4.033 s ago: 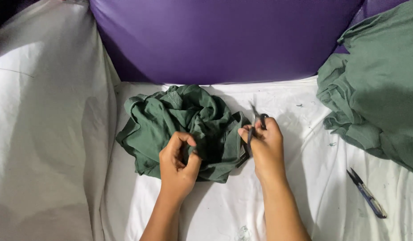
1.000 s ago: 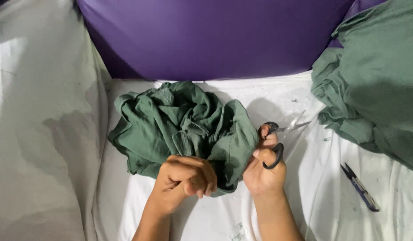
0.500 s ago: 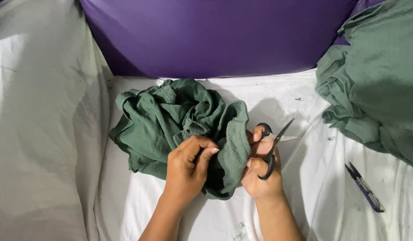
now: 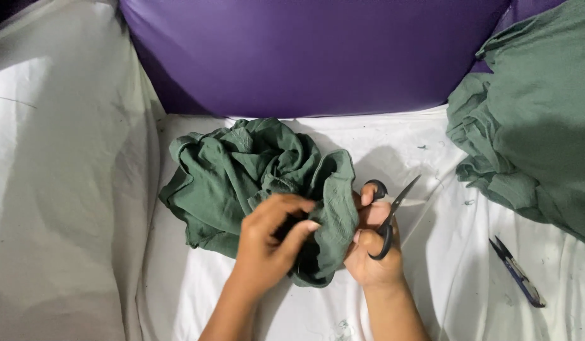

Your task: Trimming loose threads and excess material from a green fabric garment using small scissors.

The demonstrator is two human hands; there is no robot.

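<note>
This looks like a small garment or tailoring workroom. A work surface draped in white cloth (image 4: 469, 252) is flecked with thread ends and lint, and a shiny purple sheet (image 4: 318, 57) hangs behind it. A crumpled dark green garment (image 4: 242, 177) lies on the surface, with a heap of the same green fabric (image 4: 539, 126) at the right; black-handled scissors (image 4: 387, 218) and a small blue thread snip (image 4: 517, 271) are there too.

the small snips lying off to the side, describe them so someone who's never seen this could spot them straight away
Start at the big heap of green cloth on the right of the white sheet. Just below its lower edge, near the right border, lie the small snips. Unlike the black-handled scissors in the right hand, they are slim, dark blue and untouched.
</note>
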